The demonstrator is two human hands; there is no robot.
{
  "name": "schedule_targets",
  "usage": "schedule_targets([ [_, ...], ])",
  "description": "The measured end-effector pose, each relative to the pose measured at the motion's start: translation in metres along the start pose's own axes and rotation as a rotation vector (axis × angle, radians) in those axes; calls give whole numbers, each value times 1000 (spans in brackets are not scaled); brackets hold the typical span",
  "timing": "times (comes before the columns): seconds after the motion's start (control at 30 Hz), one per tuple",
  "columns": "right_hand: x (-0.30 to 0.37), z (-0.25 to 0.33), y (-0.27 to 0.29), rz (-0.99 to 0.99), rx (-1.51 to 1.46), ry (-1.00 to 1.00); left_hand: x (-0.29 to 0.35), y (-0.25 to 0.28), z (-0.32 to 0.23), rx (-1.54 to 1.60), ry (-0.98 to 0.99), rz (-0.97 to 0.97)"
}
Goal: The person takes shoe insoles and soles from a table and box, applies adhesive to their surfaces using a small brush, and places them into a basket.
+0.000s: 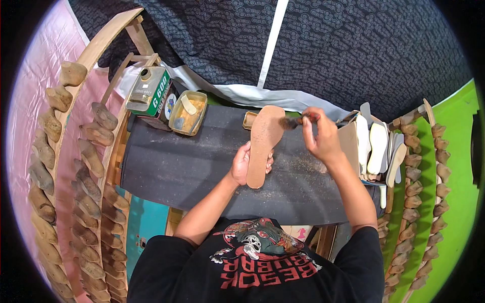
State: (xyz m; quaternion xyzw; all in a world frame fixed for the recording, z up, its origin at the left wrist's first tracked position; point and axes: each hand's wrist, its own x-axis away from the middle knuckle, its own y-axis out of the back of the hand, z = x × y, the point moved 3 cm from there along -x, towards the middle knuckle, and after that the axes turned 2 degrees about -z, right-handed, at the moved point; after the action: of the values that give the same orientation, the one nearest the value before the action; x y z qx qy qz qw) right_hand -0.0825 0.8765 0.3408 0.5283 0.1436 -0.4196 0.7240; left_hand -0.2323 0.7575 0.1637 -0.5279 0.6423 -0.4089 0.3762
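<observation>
Left forearm angles up and inward over the near edge of the tabletop. Right forearm comes in from the lower right, elbow bent, reaching farther out and leaning inward.

Insole, tan, is centred over the tabletop, held up in the left hand. Long axis runs mostly away from the person, far end tipped slightly right. Broad forefoot end is far, narrow heel end near; broad face toward the camera.

Left hand: curled around the insole's narrower half from below, thumb at the left edge, fingertips showing at the right edge. Closed to about the insole's width.

Right hand: thumb and fingers pinched on the reddish handle of a brush, little gap. Dark bristles point left, right at the forefoot's right edge; can't tell if touching.

Around: metal can at the far left, shallow tray with yellowish residue just beside it. Small box partly hidden behind the insole. Stacked soles at the tabletop's right end. Shoe lasts on racks both sides.
</observation>
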Motion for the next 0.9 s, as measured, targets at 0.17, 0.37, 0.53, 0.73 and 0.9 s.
schedule_targets([
  [0.17,-19,-15,1,-77,55,32,0,-2,12,-39,50,20],
  [0.37,-23,4,-11,16,38,88,3,1,15,-37,69,-10],
  [0.53,-18,-9,-5,-14,11,42,4,4,9,-54,50,0],
  [0.73,-1,13,-4,48,92,132,1,3,5,-44,-15,-44],
  [0.9,25,47,-19,183,-83,226,-1,3,4,-97,-31,-140],
])
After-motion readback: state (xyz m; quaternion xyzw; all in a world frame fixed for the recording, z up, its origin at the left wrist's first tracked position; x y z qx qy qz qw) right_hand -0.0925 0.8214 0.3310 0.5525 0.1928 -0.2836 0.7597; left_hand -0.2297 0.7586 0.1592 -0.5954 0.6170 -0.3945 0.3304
